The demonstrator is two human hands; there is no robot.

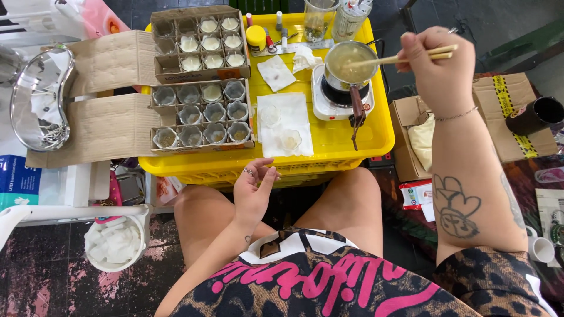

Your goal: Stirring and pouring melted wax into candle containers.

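Observation:
My right hand (pixel 437 64) grips a pair of wooden chopsticks (pixel 392 58) whose tips reach into a small metal pot (pixel 348 63) of pale yellow liquid. The pot sits on a small white electric hotplate (pixel 325 101) on top of a yellow crate (pixel 329 141). My left hand (pixel 254 191) hovers empty above my lap, fingers loosely apart, just in front of the crate's near edge. Two small clear glass cups (pixel 281 128) stand on a white paper towel (pixel 296 111) on the crate.
Two cardboard boxes (pixel 202 76) with dividers hold several small glass cups, some filled with white wax. A metal tray (pixel 38 97) lies at left, a white bucket of tissues (pixel 117 243) lower left, an open cardboard box (pixel 414 132) and a black mug (pixel 537 114) at right.

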